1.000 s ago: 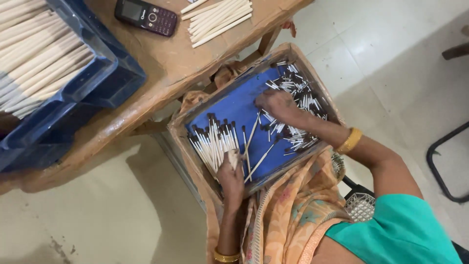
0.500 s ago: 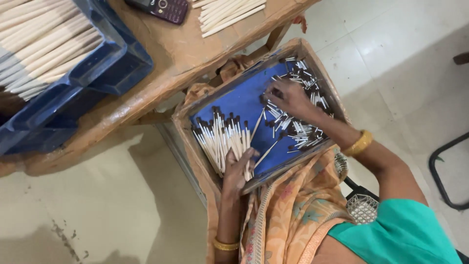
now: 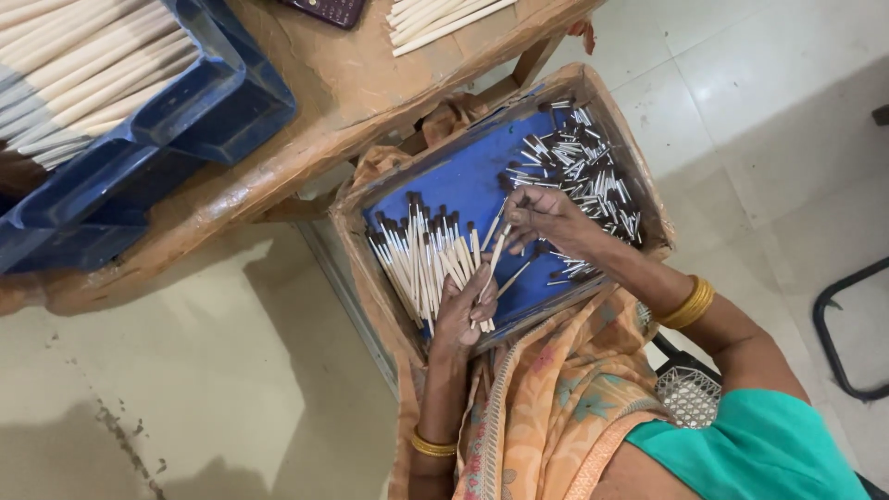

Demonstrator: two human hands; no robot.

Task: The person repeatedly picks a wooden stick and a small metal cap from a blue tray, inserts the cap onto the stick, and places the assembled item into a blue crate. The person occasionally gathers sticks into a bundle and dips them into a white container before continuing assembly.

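A shallow brown tray lined with blue lies on my lap. A row of pale sticks with dark tips lies on its left side. A heap of short white-and-dark pieces fills the right side. My left hand rests at the tray's near edge and holds a few pale sticks pointing up and away. My right hand is over the tray's middle, with its fingertips pinched on the top end of one of those sticks.
A wooden table stands beyond the tray. On it are a blue crate full of long pale sticks, a loose bundle of sticks and a dark phone. A black metal frame stands at the right on the tiled floor.
My right hand has moved from the heap on the right towards the tray's middle, to the sticks in my left hand. The view has shifted slightly.
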